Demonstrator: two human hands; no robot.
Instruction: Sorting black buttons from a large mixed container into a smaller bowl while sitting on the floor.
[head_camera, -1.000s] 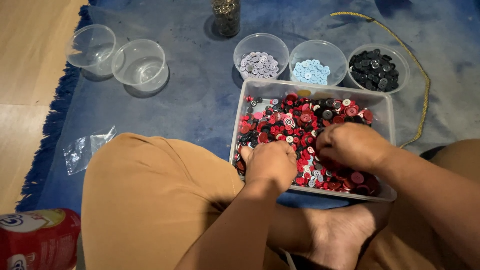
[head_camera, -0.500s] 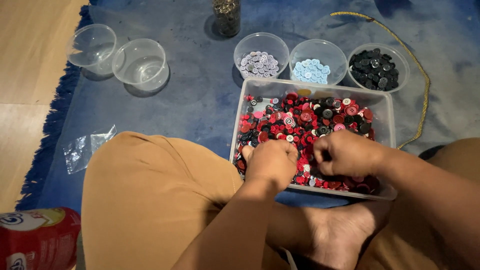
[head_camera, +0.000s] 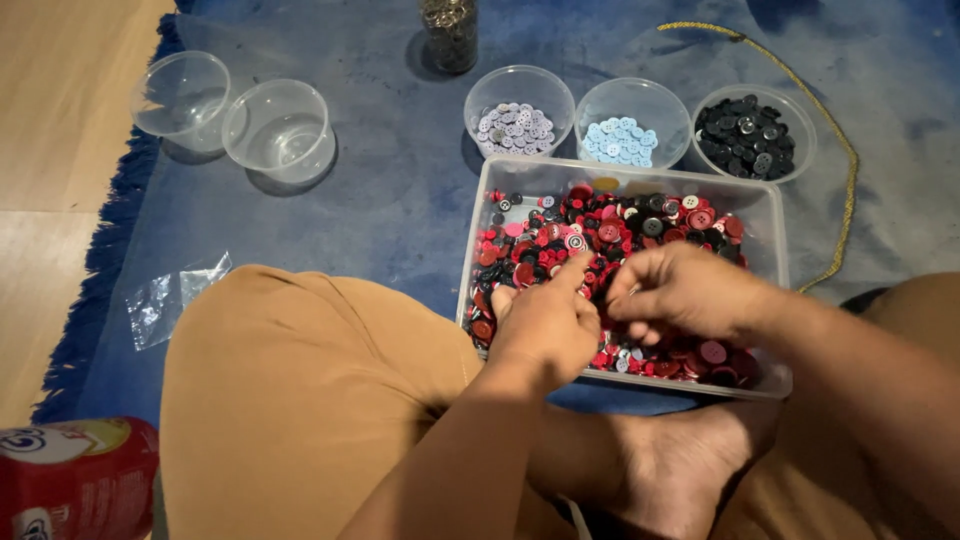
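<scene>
A clear rectangular tub (head_camera: 520, 175) lies on the blue rug, filled with mixed red, black and pink buttons (head_camera: 610, 225). My left hand (head_camera: 545, 320) rests over the tub's near left part, index finger stretched onto the buttons. My right hand (head_camera: 680, 290) sits just right of it, fingers curled and pinched among the buttons; whether a button is between the fingertips cannot be seen. Behind the tub stand three round bowls: lilac buttons (head_camera: 515, 127), light blue buttons (head_camera: 620, 140), black buttons (head_camera: 745, 135).
Two empty clear bowls (head_camera: 280, 130) stand at the far left of the rug. A glass jar (head_camera: 450, 35) is at the back, a yellow cord (head_camera: 845, 160) curves at the right. A plastic bag (head_camera: 175, 295) and a red can (head_camera: 75, 480) lie by my left knee.
My right hand has slid left across the tub and closed in on my left hand. The left index finger has stretched out over the buttons.
</scene>
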